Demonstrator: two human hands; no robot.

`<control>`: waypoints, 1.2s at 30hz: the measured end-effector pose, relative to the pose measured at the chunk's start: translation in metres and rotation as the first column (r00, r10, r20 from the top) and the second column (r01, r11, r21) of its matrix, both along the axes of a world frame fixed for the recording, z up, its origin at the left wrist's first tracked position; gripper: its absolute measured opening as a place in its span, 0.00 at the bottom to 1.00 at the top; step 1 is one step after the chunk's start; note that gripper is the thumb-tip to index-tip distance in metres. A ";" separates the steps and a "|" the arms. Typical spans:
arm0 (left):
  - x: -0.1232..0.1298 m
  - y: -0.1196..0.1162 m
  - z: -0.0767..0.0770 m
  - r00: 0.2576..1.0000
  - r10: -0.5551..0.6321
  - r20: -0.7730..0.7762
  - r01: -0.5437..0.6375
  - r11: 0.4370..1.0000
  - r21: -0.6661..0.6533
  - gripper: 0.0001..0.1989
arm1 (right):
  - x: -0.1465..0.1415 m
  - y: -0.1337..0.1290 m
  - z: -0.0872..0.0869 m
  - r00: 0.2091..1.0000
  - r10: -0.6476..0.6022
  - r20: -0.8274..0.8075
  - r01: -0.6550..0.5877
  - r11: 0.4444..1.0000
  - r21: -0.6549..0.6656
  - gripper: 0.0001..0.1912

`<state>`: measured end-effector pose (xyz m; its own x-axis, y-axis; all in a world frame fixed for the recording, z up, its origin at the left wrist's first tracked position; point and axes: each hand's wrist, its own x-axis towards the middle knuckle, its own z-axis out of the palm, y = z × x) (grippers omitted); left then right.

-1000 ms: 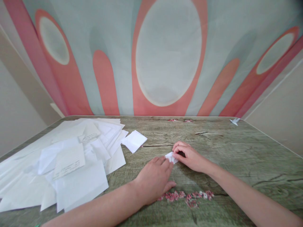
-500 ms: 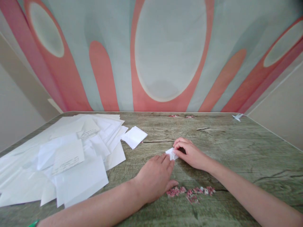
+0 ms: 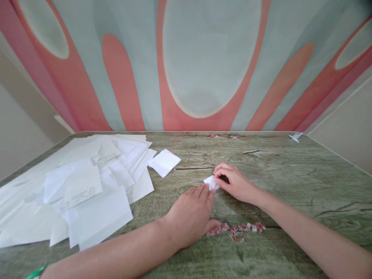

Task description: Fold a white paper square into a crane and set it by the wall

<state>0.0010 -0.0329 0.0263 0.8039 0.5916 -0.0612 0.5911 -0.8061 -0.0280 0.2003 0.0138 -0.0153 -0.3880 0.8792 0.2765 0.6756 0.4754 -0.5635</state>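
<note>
A small folded piece of white paper (image 3: 209, 181) lies on the wooden table, partly covered by fingers. My left hand (image 3: 192, 213) rests palm down with its fingers stretched out, the fingertips pressing on the paper's near side. Its thumb is spread to the right, by the printed pink blossoms. At the paper's right edge, my right hand (image 3: 232, 181) has thumb and index finger pinched on it, the other fingers curled. The fingers hide part of the folds.
Loose white sheets (image 3: 110, 217) are heaped on the left of the table (image 3: 290, 182). A small stack of square papers (image 3: 164, 162) lies beside the heap. At the far right corner sits a folded paper shape (image 3: 295, 136). Behind stands a patterned backdrop (image 3: 203, 77).
The whole view has shifted slightly, with the table's far edge higher in the picture. Both hands stay at the folded paper, with little visible change in their grip.
</note>
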 end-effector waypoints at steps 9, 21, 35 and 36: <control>0.000 0.005 -0.001 0.998 0.014 0.063 -0.013 1.000 -0.025 0.32 | 0.001 0.001 -0.002 1.000 0.010 -0.008 -0.010 1.000 0.011 0.03; 0.006 0.004 -0.005 0.999 0.032 0.029 -0.033 0.999 0.019 0.30 | -0.001 -0.001 -0.001 1.000 -0.014 0.018 0.013 1.000 0.010 0.02; 0.008 -0.004 -0.001 0.995 0.101 0.020 -0.102 0.993 0.056 0.29 | 0.000 -0.001 -0.004 1.000 -0.014 -0.022 0.015 1.000 0.021 0.02; 0.009 -0.005 -0.001 0.993 0.118 0.016 -0.118 0.992 0.043 0.29 | 0.000 -0.001 -0.004 1.000 -0.016 -0.022 0.017 1.000 0.020 0.02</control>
<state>0.0096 -0.0376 0.0253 0.7290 0.6842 -0.0223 0.6825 -0.7289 -0.0530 0.1999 0.0133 -0.0194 -0.3673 0.8795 0.3026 0.6712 0.4759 -0.5683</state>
